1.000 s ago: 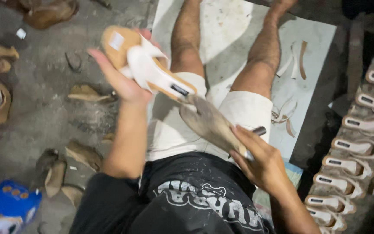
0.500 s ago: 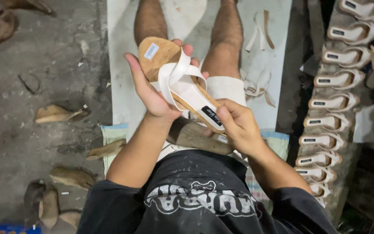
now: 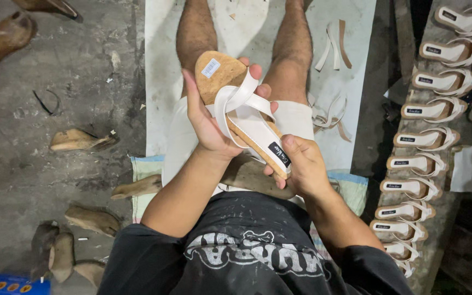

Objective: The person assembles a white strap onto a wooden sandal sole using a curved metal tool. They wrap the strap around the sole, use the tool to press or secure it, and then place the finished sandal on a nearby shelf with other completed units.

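White sandal [image 3: 247, 123] — gripped between both hands' fingers [image 3: 255, 74]

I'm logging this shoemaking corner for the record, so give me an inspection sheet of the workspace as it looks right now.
Surface: white sheet spread on a grey concrete floor; the person sits on it, legs stretched out.
Job's things: white-strapped sandal with a cork-coloured sole, held over the lap; a wooden shoe last lies on the lap beneath it.
Clutter: loose strap offcuts on the sheet; more wooden lasts scattered on the floor; blue box at the lower left.
Hands: left hand grips the sandal at the straps; right hand holds its heel end.
Cables: nothing seen.
Surroundings: a row of finished white sandals lined up along the right.
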